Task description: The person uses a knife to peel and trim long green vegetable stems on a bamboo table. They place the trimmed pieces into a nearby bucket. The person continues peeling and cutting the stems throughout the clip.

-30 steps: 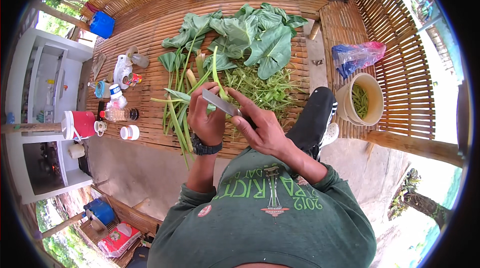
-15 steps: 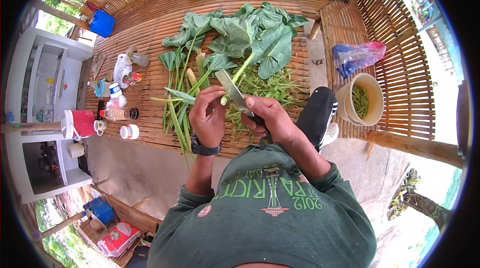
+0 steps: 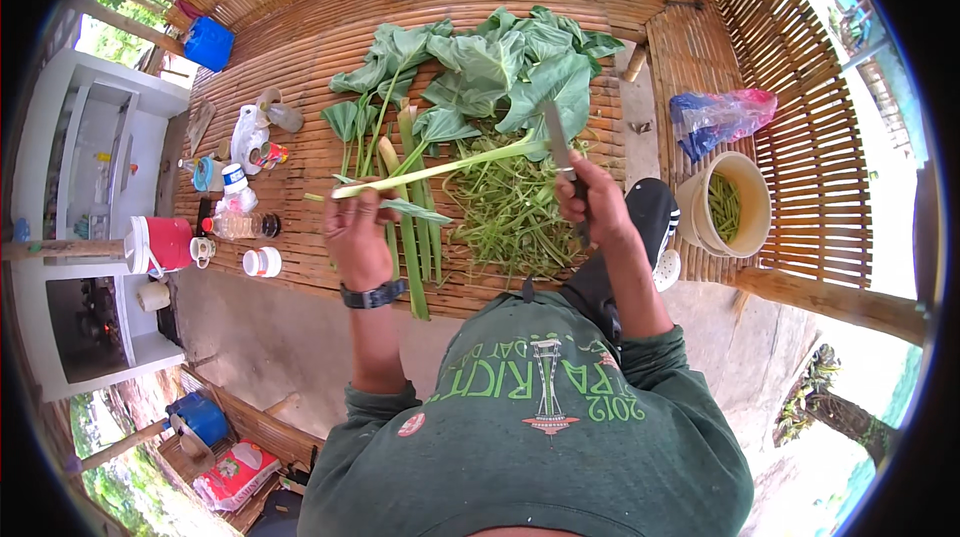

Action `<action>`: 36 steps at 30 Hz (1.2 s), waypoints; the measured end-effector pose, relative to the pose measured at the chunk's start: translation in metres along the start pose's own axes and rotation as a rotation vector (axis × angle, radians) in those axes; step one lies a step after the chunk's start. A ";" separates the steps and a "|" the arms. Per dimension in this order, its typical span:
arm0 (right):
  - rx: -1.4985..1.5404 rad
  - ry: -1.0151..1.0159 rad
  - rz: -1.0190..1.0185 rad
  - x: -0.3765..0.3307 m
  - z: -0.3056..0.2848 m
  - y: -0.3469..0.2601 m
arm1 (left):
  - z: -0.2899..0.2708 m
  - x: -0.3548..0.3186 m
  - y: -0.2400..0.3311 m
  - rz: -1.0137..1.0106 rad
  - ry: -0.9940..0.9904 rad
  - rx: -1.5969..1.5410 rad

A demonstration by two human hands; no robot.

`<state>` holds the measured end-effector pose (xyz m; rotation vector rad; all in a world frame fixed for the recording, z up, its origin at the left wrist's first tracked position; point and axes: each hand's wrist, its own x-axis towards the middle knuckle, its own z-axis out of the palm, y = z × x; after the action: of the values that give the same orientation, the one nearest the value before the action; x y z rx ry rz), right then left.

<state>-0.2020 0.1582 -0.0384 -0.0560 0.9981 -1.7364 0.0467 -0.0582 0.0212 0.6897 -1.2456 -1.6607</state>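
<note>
My left hand (image 3: 358,237) grips the cut end of a pale green leaf stalk (image 3: 440,169), which stretches to the right over the slats. At its far end hangs a broad green leaf (image 3: 553,92). In my right hand (image 3: 598,202) is a kitchen knife (image 3: 558,142), its blade pointing up and away, near where stalk and leaf meet. Under the stalk lies a heap of thin green peelings (image 3: 515,227). Thicker stalks (image 3: 415,257) rest beside my left hand, and a pile of large leaves (image 3: 470,67) covers the slats beyond.
A cream bucket (image 3: 755,202) with cut green pieces (image 3: 722,202) stands at right, near a blue and pink plastic bag (image 3: 720,122). On the left of the bamboo platform (image 3: 300,262) are a brown bottle (image 3: 240,227), a white-lidded jar (image 3: 262,263) and a red cooler (image 3: 170,244).
My hands have moved apart: the left went left with the stalk end, the right went right with the knife. The stalk now lies nearly level across the peelings.
</note>
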 end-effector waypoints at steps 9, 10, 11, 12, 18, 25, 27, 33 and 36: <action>0.067 0.286 -0.060 0.057 -0.124 0.017 | -0.080 0.032 0.052 0.141 0.225 -0.088; 0.011 0.369 -0.070 0.058 -0.131 0.018 | -0.082 0.032 0.061 0.156 0.236 -0.075; -0.042 0.448 -0.079 0.060 -0.138 0.022 | -0.086 0.032 0.065 0.175 0.222 -0.072; -0.176 0.468 -0.091 0.063 -0.145 0.028 | -0.089 0.033 0.069 0.193 0.206 -0.070; -1.165 0.308 -0.305 0.072 -0.144 0.094 | -0.073 0.032 0.054 0.218 0.106 -0.058; -1.136 0.217 -0.234 0.017 -0.044 0.070 | -0.045 0.028 0.042 0.156 0.038 -0.103; -1.176 0.276 -0.358 0.020 -0.054 0.081 | -0.040 0.029 0.041 0.159 -0.009 -0.092; -1.150 0.334 -0.318 0.001 -0.015 0.033 | -0.021 0.023 0.042 0.167 -0.044 -0.066; -1.040 0.215 -0.349 -0.011 0.020 -0.001 | -0.008 0.018 0.043 0.179 -0.088 -0.044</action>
<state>-0.1886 0.1557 -0.0200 -0.7517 2.0552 -1.3496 0.0603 -0.0805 0.0600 0.4681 -1.2898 -1.5798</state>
